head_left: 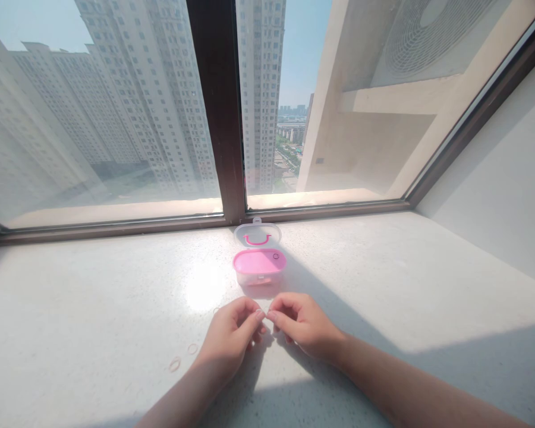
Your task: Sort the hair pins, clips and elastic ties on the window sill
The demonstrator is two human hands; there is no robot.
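My left hand [235, 329] and my right hand [304, 324] meet at their fingertips, low over the pale window sill. Thumb and forefinger are pinched together on each side; whatever they hold is too small to make out. Just beyond them stands a clear plastic box [246, 278] with a pink inner tray [256, 260]. Its clear lid [241, 236], fitted with a pink handle [257, 241], is tilted back at the window. One small dark ring [276, 256] lies on the tray. Beside my left wrist are two thin pale rings [175, 364], and another ring [216, 310] is partly hidden behind that hand.
A speckled white sill [116, 297] spreads to both sides, with bright glare left of the box. The dark window frame [225, 119] runs along the back, and a white wall [494, 166] bounds the right. Tall buildings [147, 89] show through the glass.
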